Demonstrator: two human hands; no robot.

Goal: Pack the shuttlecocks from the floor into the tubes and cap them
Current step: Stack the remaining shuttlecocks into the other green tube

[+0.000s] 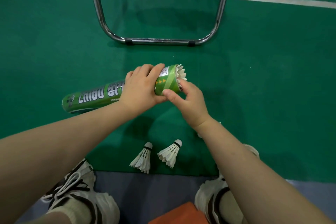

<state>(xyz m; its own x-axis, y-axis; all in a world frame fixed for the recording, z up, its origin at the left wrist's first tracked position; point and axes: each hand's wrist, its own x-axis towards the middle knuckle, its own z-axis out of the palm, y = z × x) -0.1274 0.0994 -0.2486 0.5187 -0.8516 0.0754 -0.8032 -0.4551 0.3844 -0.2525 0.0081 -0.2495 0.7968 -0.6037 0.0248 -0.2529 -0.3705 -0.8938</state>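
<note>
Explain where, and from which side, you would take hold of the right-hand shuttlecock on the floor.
Pinch the right-hand shuttlecock by its cork, coming from above on the far side. It lies on its side, cork pointing away from the person, so that firm end is exposed while the feathers look fragile.

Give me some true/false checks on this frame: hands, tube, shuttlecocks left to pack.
1. The left hand grips the tube. True.
2. The tube is capped. False: its mouth is open, with the inserted shuttlecock sticking out.
3. Two loose shuttlecocks lie on the floor. True.
4. The right hand rests on the floor. False: it is at the tube's mouth, thumb on the tube's wall.
</note>
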